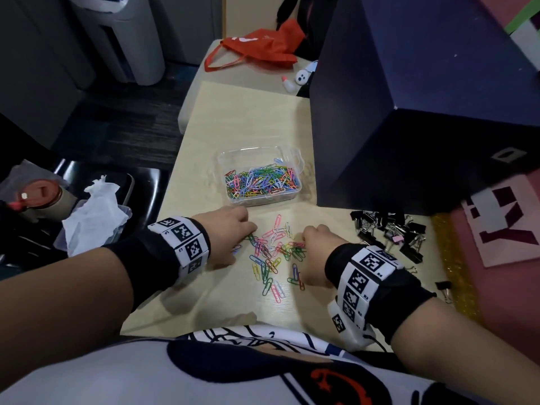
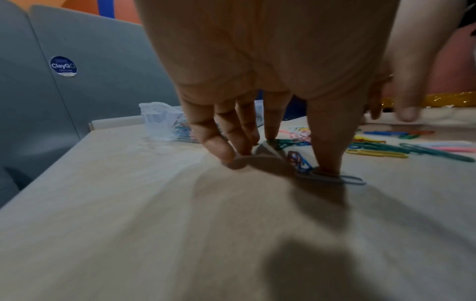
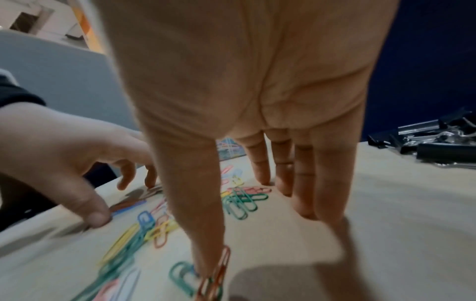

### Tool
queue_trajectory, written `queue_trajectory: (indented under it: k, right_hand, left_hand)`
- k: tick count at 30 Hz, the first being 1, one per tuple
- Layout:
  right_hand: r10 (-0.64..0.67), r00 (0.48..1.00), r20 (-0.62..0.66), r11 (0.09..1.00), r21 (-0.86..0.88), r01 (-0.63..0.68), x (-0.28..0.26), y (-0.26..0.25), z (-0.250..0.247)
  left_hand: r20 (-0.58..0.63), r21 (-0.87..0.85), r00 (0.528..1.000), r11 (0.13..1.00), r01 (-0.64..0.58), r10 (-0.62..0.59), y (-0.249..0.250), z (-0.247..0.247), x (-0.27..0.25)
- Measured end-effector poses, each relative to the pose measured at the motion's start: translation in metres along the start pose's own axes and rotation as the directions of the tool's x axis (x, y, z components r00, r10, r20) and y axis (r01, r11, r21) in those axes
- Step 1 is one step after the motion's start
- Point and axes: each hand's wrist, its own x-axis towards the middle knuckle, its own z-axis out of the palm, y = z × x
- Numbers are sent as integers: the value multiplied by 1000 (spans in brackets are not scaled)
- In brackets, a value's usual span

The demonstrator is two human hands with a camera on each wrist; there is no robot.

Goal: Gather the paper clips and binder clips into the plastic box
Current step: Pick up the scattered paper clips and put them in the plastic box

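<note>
A clear plastic box (image 1: 219,161) on the light wooden table (image 1: 248,118) holds many coloured paper clips. In front of it lies a loose scatter of paper clips (image 1: 274,254). A heap of black binder clips (image 1: 388,232) sits to the right. My left hand (image 1: 233,232) stands at the scatter's left edge with fingertips (image 2: 226,154) on the table and its thumb pressing a grey-blue clip (image 2: 345,180). My right hand (image 1: 314,249) stands at the right edge, straight fingers (image 3: 306,203) touching the table, thumb tip on a red and green clip (image 3: 219,272). Neither hand holds anything.
A tall dark blue box (image 1: 409,112) stands just right of the plastic box. One stray binder clip (image 1: 444,287) lies near a pink mat (image 1: 496,273). An orange bag (image 1: 263,45) lies at the far end. The table's left edge drops to a chair with tissue (image 1: 93,211).
</note>
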Motion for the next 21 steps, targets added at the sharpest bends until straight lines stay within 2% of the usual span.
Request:
queue_trajectory:
  k: [2,4,7,10,13,15,17,19,21]
  right_hand:
    - [6,1000,12,999,-40,-6,-3,-2,6]
    - [-14,1000,-17,1000,18,14,-3,-6,11]
    - [-63,995,-77,989,125,73,4,-11,9]
    - [-101,986,-133,982,148,120,11,-14,2]
    - [-71,973,-220,970,211,119,13,-15,-3]
    - [-94,970,-225,972,189,139,10,-15,-1]
    - [-157,968,-197,978,109,181,5,-20,4]
    - [-227,954,-196,970,45,240,6,-26,12]
    - [-267,938,-220,955,72,288,10,-29,14]
  left_hand:
    - [24,-13,1000,1000,9,-9,0,0,3]
    - [34,-56,999,998,39,-38,-1,1,6]
    - [-13,-87,999,995,46,-47,2,3,9]
    - [-45,-85,998,996,33,-37,4,3,13]
    - [22,-46,1000,999,-14,15,-1,0,12]
    - [83,27,995,998,-49,46,-6,-1,10]
    - [94,63,994,996,-56,50,-9,-1,9]
    - [63,30,997,999,-39,37,-9,1,11]
    - [38,-25,999,1000,-10,11,-7,1,14]
